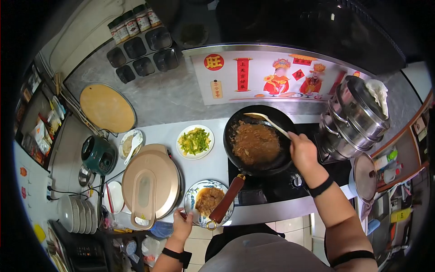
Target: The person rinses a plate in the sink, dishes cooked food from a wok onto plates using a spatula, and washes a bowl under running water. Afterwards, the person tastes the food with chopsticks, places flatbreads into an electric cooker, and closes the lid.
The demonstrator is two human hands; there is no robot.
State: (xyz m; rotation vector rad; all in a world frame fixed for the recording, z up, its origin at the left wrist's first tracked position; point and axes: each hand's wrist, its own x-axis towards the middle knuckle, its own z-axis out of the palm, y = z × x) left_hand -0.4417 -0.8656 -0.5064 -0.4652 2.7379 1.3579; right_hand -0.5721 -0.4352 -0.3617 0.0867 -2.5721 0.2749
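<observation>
A black wok (pixel 259 167) with a brown wooden handle sits on the stove, holding brown saucy food (pixel 256 141). My right hand (pixel 302 152) is closed on the handle of a wooden spatula (pixel 272 123), whose head rests at the wok's upper rim. At the counter's front edge, my left hand (pixel 182 225) is at the left rim of a blue-patterned plate (pixel 191 194), its fingers closed round that rim. Brown food (pixel 208 200) lies on the plate, and the wok's handle passes over its right side. Behind it stands a white plate of green and yellow food (pixel 195 140).
Stacked steel steamer pots (pixel 351 120) stand right of the wok, near a lidded pot (pixel 364 177). To the left are a beige round appliance (pixel 152 183), a green rice cooker (pixel 99 155), a small bowl with a white spoon (pixel 132 146) and stacked bowls (pixel 77 215).
</observation>
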